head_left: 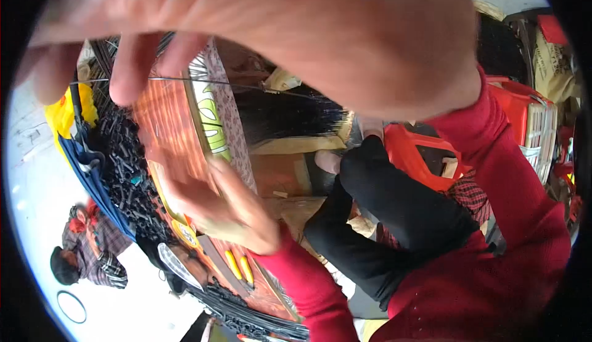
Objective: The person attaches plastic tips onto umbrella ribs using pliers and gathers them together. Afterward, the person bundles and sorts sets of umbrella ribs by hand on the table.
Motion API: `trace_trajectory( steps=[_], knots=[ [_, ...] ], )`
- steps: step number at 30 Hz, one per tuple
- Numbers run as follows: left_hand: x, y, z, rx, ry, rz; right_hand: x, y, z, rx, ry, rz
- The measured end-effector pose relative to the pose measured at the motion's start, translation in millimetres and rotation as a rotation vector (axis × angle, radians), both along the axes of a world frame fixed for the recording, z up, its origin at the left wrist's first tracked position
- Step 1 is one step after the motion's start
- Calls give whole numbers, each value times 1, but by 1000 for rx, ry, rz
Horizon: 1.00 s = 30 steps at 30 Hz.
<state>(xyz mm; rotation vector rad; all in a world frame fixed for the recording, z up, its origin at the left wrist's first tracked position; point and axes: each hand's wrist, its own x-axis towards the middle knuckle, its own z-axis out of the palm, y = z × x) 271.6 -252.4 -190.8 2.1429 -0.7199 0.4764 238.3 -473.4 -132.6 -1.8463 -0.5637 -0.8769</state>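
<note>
Across the top of the view, very close, is my right hand [345,33], its fingers curled down around a thin dark wire [240,85]. The wire runs across above a reddish wooden board [169,117]; my thumb is hidden. Lower down, my left hand [216,203] is over the board, its fingers smeared by motion, and whether they hold anything is unclear. A yellow-handled tool [239,267] and a round yellow item [185,233] lie near it. Short black pieces [132,178] are heaped along the board's far side.
Bundled black rods [290,114] lie beyond the board's near edge. Red plastic stools [416,157] stand at right, by my black-clad legs [394,188]. A yellow bag [60,115] and blue cloth [92,178] are at left. A person in a plaid shirt [89,249] is farther off.
</note>
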Motion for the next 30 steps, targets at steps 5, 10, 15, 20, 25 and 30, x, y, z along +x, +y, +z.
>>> trace_trajectory(
  steps=[5,10,15,20,25,30],
  knots=[
    [132,-25,6,187,-200,-276,29,9,15,-23,-58,-29],
    [225,25,17,37,10,-303,53,15,19,-18,-103,-18],
    [241,53,30,227,-93,-248,73,18,18,66,-112,-24],
    [256,59,41,279,-137,-262,88,26,23,397,-190,174],
    [235,16,52,387,-319,-368,84,2,16,487,198,254],
    [199,-10,50,450,-328,-199,40,-30,-2,276,378,299]
  ],
)
